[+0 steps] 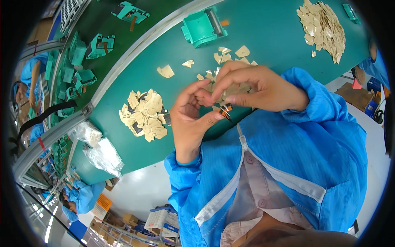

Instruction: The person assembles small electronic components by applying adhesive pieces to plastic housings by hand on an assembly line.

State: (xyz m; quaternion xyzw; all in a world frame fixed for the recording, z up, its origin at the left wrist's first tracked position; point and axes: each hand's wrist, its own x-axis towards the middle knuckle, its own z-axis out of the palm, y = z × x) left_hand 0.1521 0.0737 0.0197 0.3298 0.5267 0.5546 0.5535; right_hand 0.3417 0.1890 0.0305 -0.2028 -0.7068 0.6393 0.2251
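My left hand (190, 117) is closed, its thumb and fingers pinching a small black-and-orange piece (225, 111) with a thin dark tail, above the table's near edge. Close against it is my right hand (261, 86), thumb and fingers curled together near the left fingertips; whatever they may grip is too small or hidden to name. Behind and partly under the right hand lie scattered cream-coloured paper-like pieces (242, 51). To the left of my left hand sits a heap of similar cream pieces (148, 113) with dark bits among them.
A green plastic housing (200, 29) with a dark roller stands at the far side. A larger cream heap (323, 29) lies far right. Clear plastic bags (103, 154) rest at the left. Beyond a metal rail (119, 61), several green housings (101, 45) sit on a dark green surface. Other people work nearby.
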